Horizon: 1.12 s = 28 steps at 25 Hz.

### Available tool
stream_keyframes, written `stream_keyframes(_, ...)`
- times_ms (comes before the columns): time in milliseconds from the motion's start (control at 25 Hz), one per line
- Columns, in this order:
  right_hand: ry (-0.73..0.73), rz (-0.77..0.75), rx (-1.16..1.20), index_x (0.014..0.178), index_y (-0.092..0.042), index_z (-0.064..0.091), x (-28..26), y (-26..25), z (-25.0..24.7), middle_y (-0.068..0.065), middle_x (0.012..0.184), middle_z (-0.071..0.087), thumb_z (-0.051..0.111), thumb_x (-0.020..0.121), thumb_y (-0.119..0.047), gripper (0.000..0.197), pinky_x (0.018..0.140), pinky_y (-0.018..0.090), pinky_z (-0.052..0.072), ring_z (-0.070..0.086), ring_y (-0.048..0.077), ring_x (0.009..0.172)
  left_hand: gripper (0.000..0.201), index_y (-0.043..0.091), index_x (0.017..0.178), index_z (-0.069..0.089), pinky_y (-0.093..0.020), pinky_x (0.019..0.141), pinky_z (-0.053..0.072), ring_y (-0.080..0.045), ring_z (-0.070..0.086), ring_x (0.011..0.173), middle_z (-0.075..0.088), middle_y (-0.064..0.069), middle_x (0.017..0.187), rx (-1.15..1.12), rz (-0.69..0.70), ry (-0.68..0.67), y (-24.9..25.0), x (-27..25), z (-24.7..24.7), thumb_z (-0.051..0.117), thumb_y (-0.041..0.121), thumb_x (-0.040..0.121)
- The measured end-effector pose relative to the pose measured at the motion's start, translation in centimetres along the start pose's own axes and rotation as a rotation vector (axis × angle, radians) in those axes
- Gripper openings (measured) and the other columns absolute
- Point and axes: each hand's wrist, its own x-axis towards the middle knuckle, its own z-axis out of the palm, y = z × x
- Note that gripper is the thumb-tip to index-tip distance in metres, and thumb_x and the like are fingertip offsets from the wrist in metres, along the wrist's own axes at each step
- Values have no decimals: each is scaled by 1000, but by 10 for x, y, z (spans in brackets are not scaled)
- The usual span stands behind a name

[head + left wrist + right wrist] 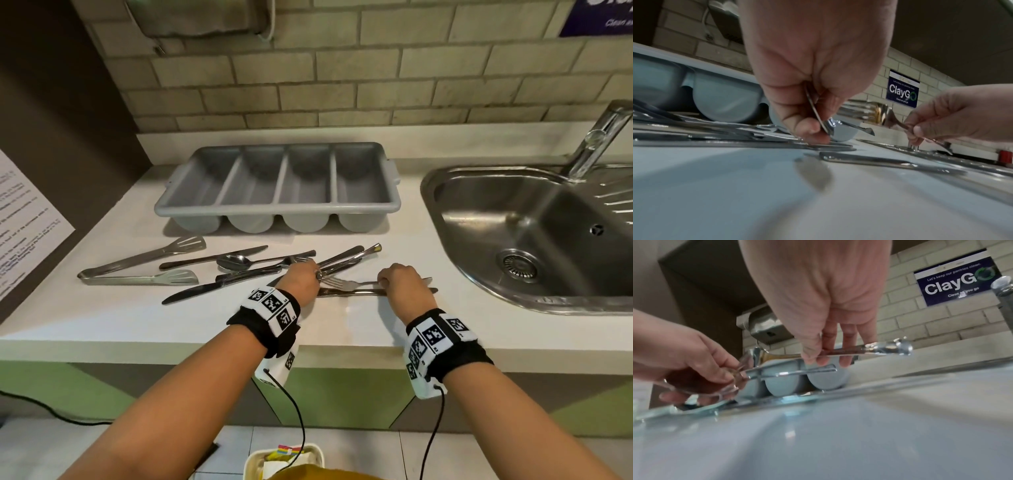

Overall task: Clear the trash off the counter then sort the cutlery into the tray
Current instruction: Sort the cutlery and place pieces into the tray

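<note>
The grey four-slot cutlery tray (277, 205) stands empty at the back of the white counter. Loose knives, a spoon (236, 262) and tongs (137, 274) lie in front of it. My left hand (317, 274) grips a bundle of cutlery (352, 257) whose ends point up and to the right; in the left wrist view its fingers (809, 128) pinch the metal pieces just above the counter. My right hand (383, 282) pinches the handle of a fork (342, 283) with tines pointing left, held slightly above the counter (869, 349). Another piece of cutlery (359, 292) lies under the fork.
A steel sink (531, 233) with a tap (599, 144) lies to the right. A white bin (284, 459) holding wrappers stands on the floor below the counter edge. A brick wall runs behind the tray, and a dark panel with a printed sheet (24, 226) is at the left.
</note>
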Motion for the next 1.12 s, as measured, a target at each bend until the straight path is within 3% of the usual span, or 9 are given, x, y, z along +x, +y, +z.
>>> stream_keyframes(160, 141, -62, -37, 100, -13, 61, -10, -21, -28, 9, 100, 67, 49, 91, -14, 15, 94, 43, 37, 58, 33, 95, 30, 0, 107, 59, -33, 72, 54, -34, 69, 83, 69, -24, 102, -151, -31, 44, 3, -8, -17, 36, 2, 89)
stream_keyframes(240, 217, -95, -8, 101, -16, 58, -16, -34, -44, 7, 99, 68, 43, 95, -17, 16, 96, 45, 35, 59, 33, 93, 28, 3, 104, 62, -32, 75, 52, -29, 62, 77, 67, -20, 100, -191, -8, 139, 1, -8, -30, 38, 6, 90)
stream_keyframes(360, 279, -147, 128, 105, -17, 56, -16, -58, -60, 10, 97, 66, 40, 96, -19, 18, 85, 44, 45, 61, 35, 89, 25, 7, 98, 63, -32, 84, 48, -29, 60, 86, 66, -16, 98, -291, -1, 250, -11, -8, -52, 39, 10, 92)
stream_keyframes(520, 246, -110, 293, 118, -13, 49, 1, -93, -63, 18, 94, 62, 37, 91, 2, 34, 77, 43, 53, 60, 36, 87, 25, 19, 94, 61, -40, 86, 52, -28, 61, 81, 69, -19, 98, -523, -13, 431, -31, -9, -88, 41, 5, 90)
stream_keyframes(720, 270, -106, 395, 101, -10, 51, 33, -136, -49, 11, 87, 57, 35, 80, 18, 39, 72, 33, 42, 55, 29, 83, 31, 15, 120, 49, -41, 82, 51, -25, 56, 84, 54, -7, 96, -614, -30, 552, -76, 0, -147, 37, 4, 93)
stream_keyframes(880, 258, -103, 403, 105, -10, 58, 55, -164, -41, 10, 93, 62, 36, 84, 12, 38, 74, 24, 39, 58, 28, 86, 33, 11, 123, 49, -31, 82, 45, -25, 56, 98, 54, -7, 108, -501, -187, 542, -110, 33, -180, 38, 3, 93)
stream_keyframes(1000, 216, -54, 430, 113, -8, 57, 81, -200, -37, 12, 101, 63, 39, 84, 11, 39, 76, 20, 39, 59, 27, 93, 32, 2, 121, 52, -37, 97, 45, -35, 56, 114, 57, -21, 125, -275, -271, 458, -137, 74, -203, 42, 2, 90)
stream_keyframes(1120, 124, -2, 432, 123, -4, 53, 103, -224, -32, 16, 113, 63, 42, 83, 10, 43, 82, 22, 40, 58, 28, 104, 33, -7, 122, 49, -38, 100, 42, -37, 52, 121, 55, -23, 129, -11, -278, 311, -149, 101, -211, 41, 7, 93)
